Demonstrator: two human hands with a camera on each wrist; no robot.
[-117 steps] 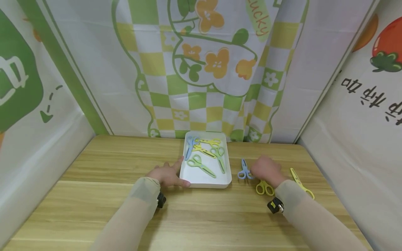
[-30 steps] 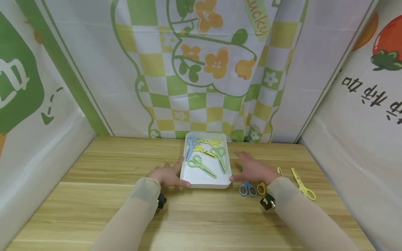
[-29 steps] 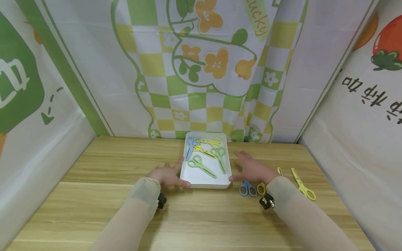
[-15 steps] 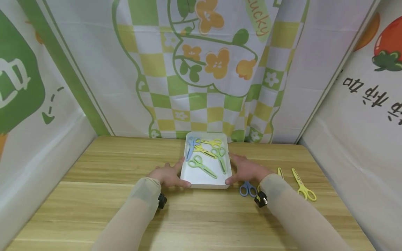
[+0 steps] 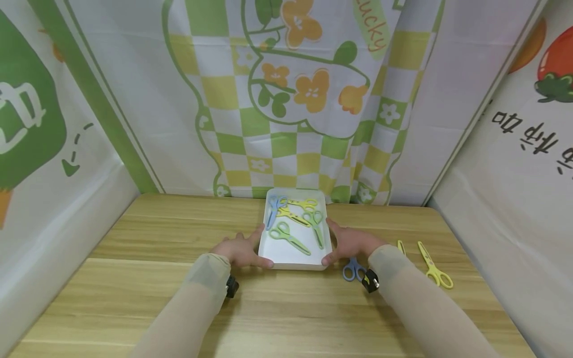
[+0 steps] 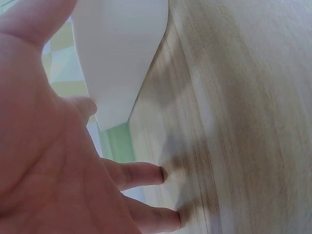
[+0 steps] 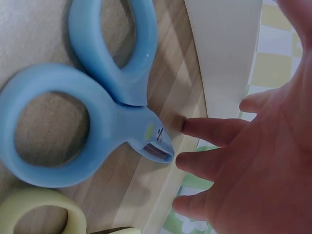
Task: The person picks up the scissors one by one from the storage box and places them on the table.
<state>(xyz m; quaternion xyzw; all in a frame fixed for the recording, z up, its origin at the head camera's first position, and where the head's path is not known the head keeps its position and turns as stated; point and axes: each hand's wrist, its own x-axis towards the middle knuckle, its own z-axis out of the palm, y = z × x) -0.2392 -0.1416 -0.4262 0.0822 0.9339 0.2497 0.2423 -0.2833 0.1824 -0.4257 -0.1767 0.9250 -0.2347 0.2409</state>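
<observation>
A shallow white tray [image 5: 278,253] stands on the table near the back, holding several children's scissors: a blue pair [image 5: 272,215], two yellow pairs and two green pairs. My left hand [image 5: 239,251] is at the tray's left side, fingers spread, thumb at the near left corner. In the left wrist view two of its fingertips reach down to the wood. On the other side my right hand [image 5: 351,242] spans the tray's right wall, thumb at the near right corner and fingers extended. Beneath the right hand lie blue scissors [image 7: 131,114], their blades partly hidden in the head view.
To the right, yellow scissors [image 5: 433,268] lie on the wooden table [image 5: 286,313]. The tip of another yellow pair [image 5: 401,246] shows beyond the right sleeve, which covers the rest. A checked green and yellow curtain [image 5: 286,164] hangs directly behind the tray, with printed walls on both sides.
My right hand has moved left from the loose scissors to the tray's right wall. The loose blue scissors lie a little nearer to me. My left hand has stayed by the tray.
</observation>
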